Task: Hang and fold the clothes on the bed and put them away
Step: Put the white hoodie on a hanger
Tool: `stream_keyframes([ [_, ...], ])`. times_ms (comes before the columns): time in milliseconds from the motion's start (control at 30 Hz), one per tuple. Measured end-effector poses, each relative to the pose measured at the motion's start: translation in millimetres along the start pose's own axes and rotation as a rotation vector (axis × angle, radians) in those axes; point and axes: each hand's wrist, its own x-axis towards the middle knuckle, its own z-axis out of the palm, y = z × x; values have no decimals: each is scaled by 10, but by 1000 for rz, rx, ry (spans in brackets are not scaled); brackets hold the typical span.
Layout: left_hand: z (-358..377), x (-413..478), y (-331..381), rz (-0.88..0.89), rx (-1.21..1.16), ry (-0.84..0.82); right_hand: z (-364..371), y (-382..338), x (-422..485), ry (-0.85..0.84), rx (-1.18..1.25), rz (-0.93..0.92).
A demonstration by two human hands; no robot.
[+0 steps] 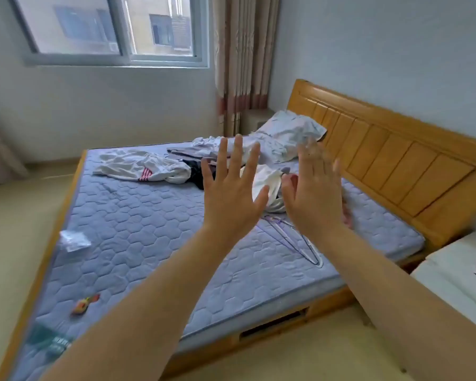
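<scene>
Several clothes lie loose on the blue quilted mattress (pixel 138 229): a white garment with red stripes (pixel 143 167) at the far left, a grey piece (pixel 190 152) behind it, a dark garment (pixel 197 174) and a white one (pixel 267 182) partly hidden by my hands. Thin hangers (pixel 302 243) lie flat on the mattress near the headboard side. My left hand (pixel 231 193) and my right hand (pixel 313 193) are both raised in the air above the bed, fingers straight and spread, holding nothing. The right hand is blurred.
A pillow (pixel 291 130) leans at the wooden headboard (pixel 396 160). A clear plastic bag (pixel 74 240) and a small colourful object (pixel 81 305) lie on the mattress's left part. A white nightstand (pixel 456 276) stands at right. Window and curtain (pixel 242 64) are behind the bed.
</scene>
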Motion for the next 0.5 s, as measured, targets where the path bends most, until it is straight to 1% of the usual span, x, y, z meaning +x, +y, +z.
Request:
stream_keyframes([
  [100, -63, -305, -514, -112, 99, -54, 306, -488, -98, -88, 69, -44],
  [267, -313, -911, -1522, -252, 199, -83, 769, -1526, -319, -215, 148, -134],
  [367, -658, -1329, -2287, -341, 235, -87, 1020, -2431, -459, -253, 185, -201],
  [500, -1210, -1961, -3409, -397, 284, -101, 1324, -3749, -671, -297, 225, -275],
])
